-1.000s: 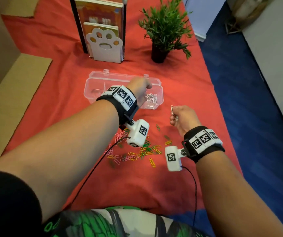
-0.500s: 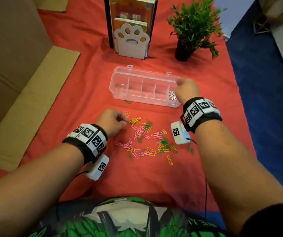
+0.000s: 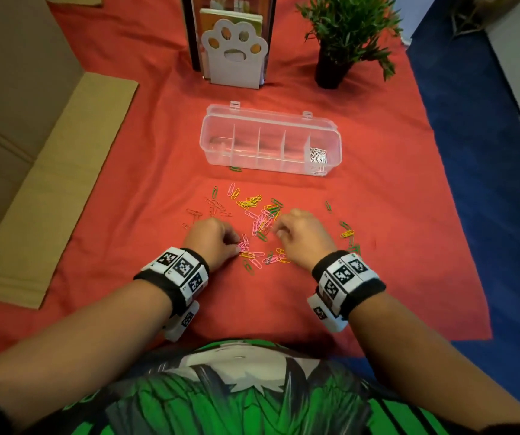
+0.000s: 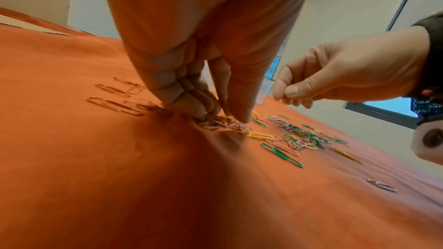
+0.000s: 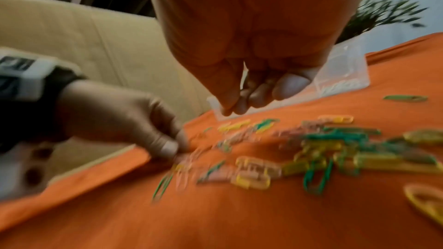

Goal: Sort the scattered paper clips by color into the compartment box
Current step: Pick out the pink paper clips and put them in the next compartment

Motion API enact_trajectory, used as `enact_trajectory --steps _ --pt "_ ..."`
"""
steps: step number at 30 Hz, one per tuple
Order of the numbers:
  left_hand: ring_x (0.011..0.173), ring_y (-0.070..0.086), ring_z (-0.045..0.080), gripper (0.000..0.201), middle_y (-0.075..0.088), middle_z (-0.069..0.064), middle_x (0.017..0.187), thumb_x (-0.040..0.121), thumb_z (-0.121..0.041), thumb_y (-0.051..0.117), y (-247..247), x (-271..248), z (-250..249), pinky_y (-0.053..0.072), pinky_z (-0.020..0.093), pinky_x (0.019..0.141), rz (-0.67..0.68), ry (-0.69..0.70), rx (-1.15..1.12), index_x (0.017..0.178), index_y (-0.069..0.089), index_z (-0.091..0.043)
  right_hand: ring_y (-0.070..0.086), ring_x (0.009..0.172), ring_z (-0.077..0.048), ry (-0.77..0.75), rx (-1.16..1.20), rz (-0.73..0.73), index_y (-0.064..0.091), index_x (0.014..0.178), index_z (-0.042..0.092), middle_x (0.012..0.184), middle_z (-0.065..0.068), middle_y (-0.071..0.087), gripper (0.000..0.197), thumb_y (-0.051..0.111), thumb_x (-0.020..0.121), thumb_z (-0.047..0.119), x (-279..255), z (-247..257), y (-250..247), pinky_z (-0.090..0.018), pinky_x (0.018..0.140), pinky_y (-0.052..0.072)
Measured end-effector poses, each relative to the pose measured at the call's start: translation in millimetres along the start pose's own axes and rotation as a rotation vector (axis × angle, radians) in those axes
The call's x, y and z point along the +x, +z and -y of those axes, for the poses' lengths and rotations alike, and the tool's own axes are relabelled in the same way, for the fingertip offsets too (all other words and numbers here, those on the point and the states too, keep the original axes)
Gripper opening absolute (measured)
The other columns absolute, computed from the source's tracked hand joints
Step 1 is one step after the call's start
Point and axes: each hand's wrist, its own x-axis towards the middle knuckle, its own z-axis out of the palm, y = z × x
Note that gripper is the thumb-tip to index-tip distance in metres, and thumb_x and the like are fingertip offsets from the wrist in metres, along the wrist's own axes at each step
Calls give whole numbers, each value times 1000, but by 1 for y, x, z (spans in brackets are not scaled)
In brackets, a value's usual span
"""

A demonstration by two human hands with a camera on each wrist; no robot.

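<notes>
The clear compartment box (image 3: 252,163) lies open on the red cloth, with white paper clips (image 3: 317,156) in its rightmost compartment. Pink, yellow, green and red clips (image 3: 254,215) are scattered in front of it. My left hand (image 3: 236,244) is at the pile's near left; in the left wrist view its fingertips (image 4: 239,118) pinch a bunch of pink clips (image 4: 215,123) against the cloth. My right hand (image 3: 279,229) hovers just above the pile's middle with fingers curled (image 5: 239,105); nothing shows in it.
A lone green clip (image 3: 235,168) lies against the box's front wall. A paw-shaped bookend (image 3: 232,54) with books and a potted plant (image 3: 337,42) stand behind. Cardboard (image 3: 48,171) borders the left. The cloth ends at blue floor (image 3: 487,183) on the right.
My right hand has left the box's rightmost compartment and come back over the pile. My left hand has shifted nearer within the pile and closed on pink clips.
</notes>
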Motion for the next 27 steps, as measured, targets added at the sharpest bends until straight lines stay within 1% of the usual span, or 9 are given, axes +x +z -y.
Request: enact_trajectory --steps 3,5,10,13,16,19,22,25,27 --pt "91 62 23 20 68 7 96 72 -27 75 5 2 -2 43 25 80 -33 60 64 89 73 -17 52 99 -30 -88 -61 54 65 95 16 95 -9 59 18 55 82 12 -12 5 19 -38 88 42" --pt "92 62 24 21 66 7 97 70 -24 76 6 4 -3 44 27 82 -26 73 88 90 72 -17 50 100 -30 -101 -106 55 62 97 19 98 -7 56 18 56 80 13 -17 6 27 -41 87 43" --pt "91 63 24 20 65 7 99 72 -9 73 -1 7 4 46 25 82 -48 60 82 90 73 -17 48 103 -29 4 -143 64 63 97 21 101 -6 55 27 53 78 4 -17 -15 24 -36 84 40" --pt "93 62 24 20 65 6 99 73 -10 71 -5 8 9 47 28 83 -76 42 114 92 73 -18 49 99 -30 82 -106 -17 65 92 20 97 -6 56 26 53 77 2 -15 -31 14 -37 83 43" --pt "94 60 25 19 62 7 100 74 -18 74 -5 6 8 48 30 84 -52 74 165 93 72 -17 49 99 -29 61 -111 -47 64 90 18 97 -7 56 15 55 82 11 -16 -27 11 -40 85 43" --pt "95 59 26 14 59 8 99 76 -18 71 -2 4 5 46 29 82 -56 96 195 90 71 -15 49 101 -30 -28 -153 3 64 93 16 99 -9 55 13 55 85 17 -21 -13 19 -40 86 43" --pt "94 58 27 11 60 10 98 78 -15 68 -3 4 5 43 29 81 -59 89 178 88 71 -14 49 103 -31 -89 -185 17 62 101 15 101 -9 55 17 57 85 20 -25 -1 30 -43 88 44" --pt "92 59 26 9 62 9 95 77 -17 66 -6 4 4 43 28 81 -82 90 125 84 70 -15 49 107 -31 -115 -207 35 58 113 16 108 -10 54 30 58 84 26 -24 8 38 -43 91 44" --pt "87 60 24 6 64 7 91 76 -17 65 -9 4 2 43 27 79 -119 54 64 79 70 -16 49 109 -31 -115 -228 34 57 114 15 110 -9 53 32 57 85 30 -21 15 41 -42 92 43"
